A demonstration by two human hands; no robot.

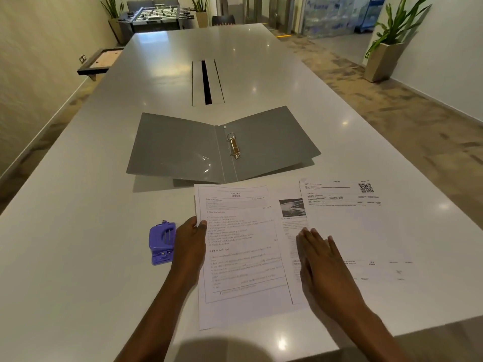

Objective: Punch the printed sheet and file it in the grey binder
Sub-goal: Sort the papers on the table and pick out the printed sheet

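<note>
A grey binder (183,150) lies open on the white table (78,231), its metal rings (233,146) shut on the spine. In front of it lies a printed science sheet (243,252). My left hand (189,246) pinches that sheet's left edge, thumb on top. A second printed sheet with a picture (291,212) peeks out beneath it, and a third with a QR code (350,226) overlaps on the right. My right hand (322,259) rests flat with straight fingers where those two sheets meet. A purple hole punch (161,242) sits just left of my left hand.
A cable slot (207,82) runs down the table's middle behind the binder. The table's near edge crosses the bottom right. Potted plants (389,48) stand by the walls, and a foosball table (156,15) stands beyond the far end.
</note>
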